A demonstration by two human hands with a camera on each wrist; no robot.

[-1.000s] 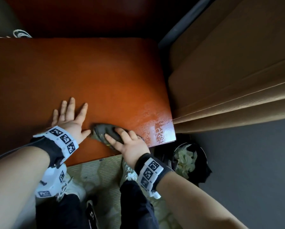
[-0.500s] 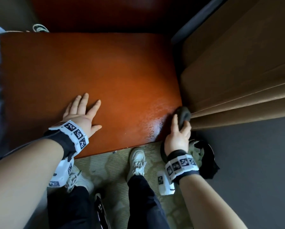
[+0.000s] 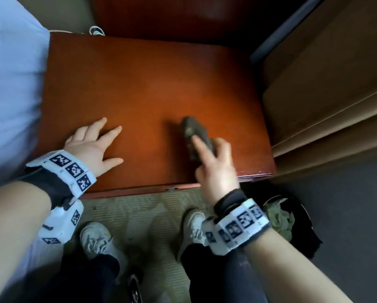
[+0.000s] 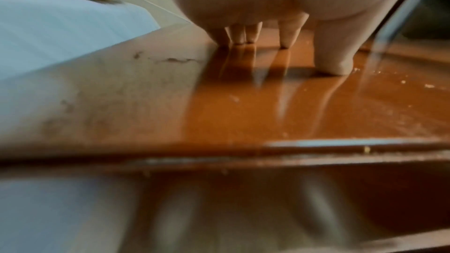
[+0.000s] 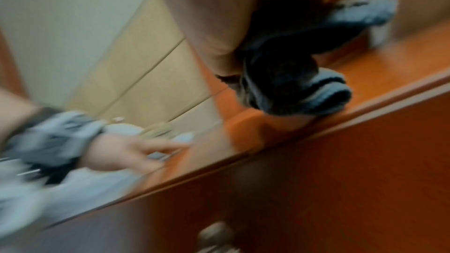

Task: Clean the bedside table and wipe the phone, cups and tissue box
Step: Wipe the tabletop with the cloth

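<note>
bench [image 3: 139, 88]: glossy red-brown, crumbs by left thumb | cloth [image 3: 195, 133]: dark grey, bunched, grasped by right grip [image 3: 216, 169] | left grip [image 3: 91, 147]: released, flat on bench

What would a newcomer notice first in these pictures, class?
First, the glossy reddish-brown wooden bedside table filling the middle of the head view. On its near right part, the right hand grips a crumpled dark grey cloth, while the left hand rests flat near the front left edge.

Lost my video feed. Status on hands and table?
Left hand flat on bedside table. Right hand grips dark cloth on tabletop. Nothing blocking.
</note>
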